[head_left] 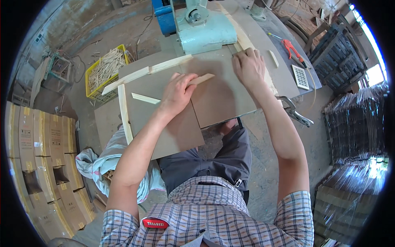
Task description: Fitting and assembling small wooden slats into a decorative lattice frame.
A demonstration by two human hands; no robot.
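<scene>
My left hand (177, 91) is closed around a short wooden strip (204, 78) with an angled end, held just above the brown work board (222, 103). My right hand (250, 68) rests with curled fingers by the long wooden rail (243, 41) on the board's right side. What those fingers hold, if anything, is hidden. Beyond both hands stands a pale green machine (207, 37) with a blue motor part (165, 18). Left of my left hand lies another short strip (146, 98) with slanted ends.
Wooden border strips (150, 71) edge the board's far left. A yellow crate (88, 78) of wood pieces stands beyond. At right are a metal clamp (295, 112), a small offcut (273, 59), a red air gun (291, 50) and a patterned square (300, 77). Cartons (57, 131) are stacked left.
</scene>
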